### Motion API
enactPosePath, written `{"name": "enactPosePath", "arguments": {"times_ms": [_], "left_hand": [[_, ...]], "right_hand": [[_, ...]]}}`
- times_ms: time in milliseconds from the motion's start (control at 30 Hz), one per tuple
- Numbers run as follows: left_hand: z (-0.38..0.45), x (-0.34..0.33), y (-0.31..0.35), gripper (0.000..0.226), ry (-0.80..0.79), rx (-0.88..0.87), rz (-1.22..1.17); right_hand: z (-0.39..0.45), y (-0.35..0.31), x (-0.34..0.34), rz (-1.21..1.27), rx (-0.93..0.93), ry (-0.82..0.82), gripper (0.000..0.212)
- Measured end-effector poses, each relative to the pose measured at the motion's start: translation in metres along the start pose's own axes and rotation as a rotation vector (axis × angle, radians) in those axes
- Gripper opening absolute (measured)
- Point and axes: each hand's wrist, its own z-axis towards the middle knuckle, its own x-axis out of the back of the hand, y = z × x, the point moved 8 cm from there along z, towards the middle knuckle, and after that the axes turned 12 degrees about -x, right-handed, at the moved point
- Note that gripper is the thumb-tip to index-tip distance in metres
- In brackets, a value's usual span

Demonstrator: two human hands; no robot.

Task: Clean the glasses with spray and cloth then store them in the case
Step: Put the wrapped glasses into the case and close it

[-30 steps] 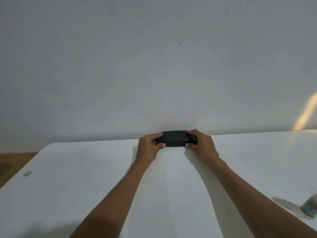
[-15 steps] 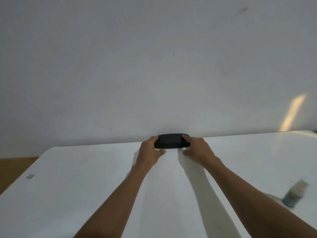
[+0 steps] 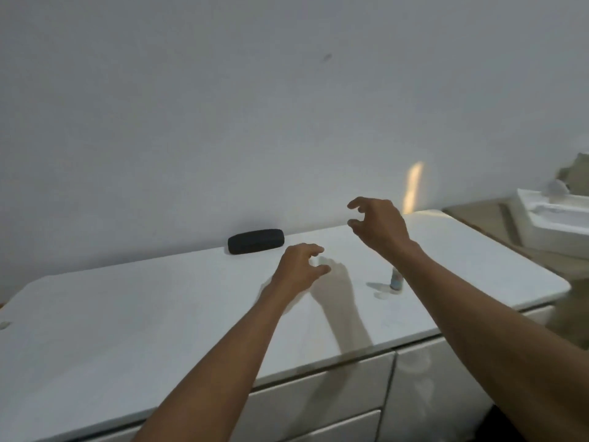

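Observation:
A closed black glasses case [image 3: 256, 241] lies on the white table [image 3: 134, 314] at its far edge against the wall. My left hand [image 3: 301, 267] hovers to the right of the case, fingers loosely curled, holding nothing. My right hand [image 3: 377, 223] is raised above the table further right, fingers loosely curled and empty. A small spray bottle [image 3: 396, 280] stands on the table just behind my right forearm, partly hidden by it. No glasses or cloth are in view.
The table has drawers [image 3: 322, 397] along its front. A small grey item [image 3: 4, 324] lies at the table's left edge. To the right, past the table's end, stands a white sink-like fixture [image 3: 554, 218].
Both hands have let go of the case and pulled back to the right. The case stays at the wall. The view has swung right, bringing the spray bottle and drawers into sight.

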Motion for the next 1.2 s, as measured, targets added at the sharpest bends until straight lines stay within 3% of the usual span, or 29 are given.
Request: {"name": "enactPosePath", "arguments": {"times_ms": [167,300,400,633,733,867,1000,1200], "left_hand": [[-0.006,-0.055,0.049,0.051,-0.118,-0.043,-0.069],[-0.009,-0.082,0.067,0.055,-0.172,-0.044,-0.049],[-0.012,-0.095,0.073,0.054,-0.179,-0.037,-0.03],[-0.014,-0.107,0.076,0.024,-0.096,-0.051,-0.06],[-0.011,-0.106,0.07,0.022,-0.059,-0.043,-0.063],[0.001,-0.084,0.061,0.029,0.144,0.023,-0.272],[0.017,-0.054,0.073,0.02,0.328,-0.02,-0.423],[0.036,-0.054,0.11,0.019,0.248,-0.149,-0.476]], "right_hand": [[-0.026,0.066,0.031,0.155,-0.165,0.037,0.039],[-0.051,0.106,0.021,0.295,-0.262,-0.009,0.056],[-0.064,0.125,0.003,0.398,-0.299,-0.036,0.054],[-0.069,0.139,-0.019,0.469,-0.286,-0.029,0.035],[-0.068,0.142,-0.024,0.496,-0.274,-0.015,0.035],[-0.069,0.146,-0.028,0.566,-0.282,-0.017,0.038],[-0.071,0.148,-0.029,0.612,-0.295,-0.004,0.04],[-0.069,0.151,-0.031,0.631,-0.281,-0.003,0.037]]}}
